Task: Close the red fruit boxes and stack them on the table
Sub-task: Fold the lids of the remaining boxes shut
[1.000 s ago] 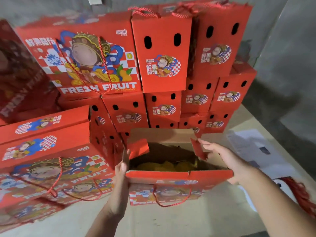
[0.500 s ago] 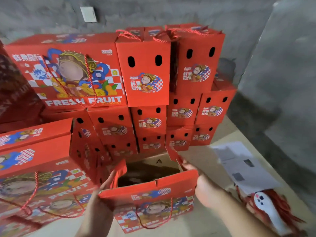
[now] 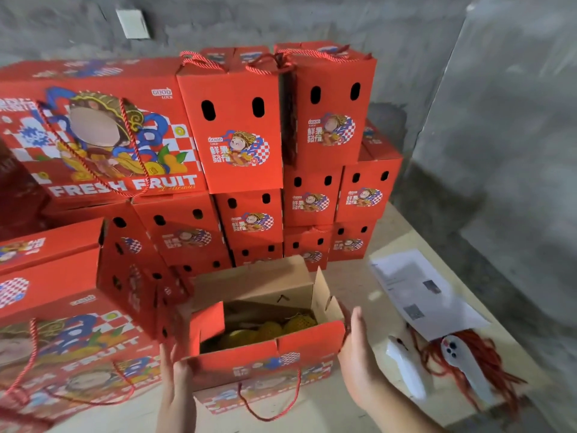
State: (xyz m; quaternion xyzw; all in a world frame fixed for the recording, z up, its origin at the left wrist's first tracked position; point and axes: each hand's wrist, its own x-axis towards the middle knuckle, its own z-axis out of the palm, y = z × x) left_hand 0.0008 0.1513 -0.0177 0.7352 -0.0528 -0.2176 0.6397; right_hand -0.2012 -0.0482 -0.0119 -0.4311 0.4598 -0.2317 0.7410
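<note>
An open red cardboard fruit box [image 3: 265,360] sits at lower centre of the frame on the tabletop [image 3: 352,285], yellow fruit [image 3: 268,331] inside. Stacked closed red boxes [image 3: 237,135] fill the upper left behind it; white paper sheets [image 3: 418,292] lie at right.

Rough grey concrete walls [image 3: 343,23], white wall plate [image 3: 133,24]

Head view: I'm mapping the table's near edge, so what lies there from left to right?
Closed box → left hand → open box → right hand → white tool → red cords.
</note>
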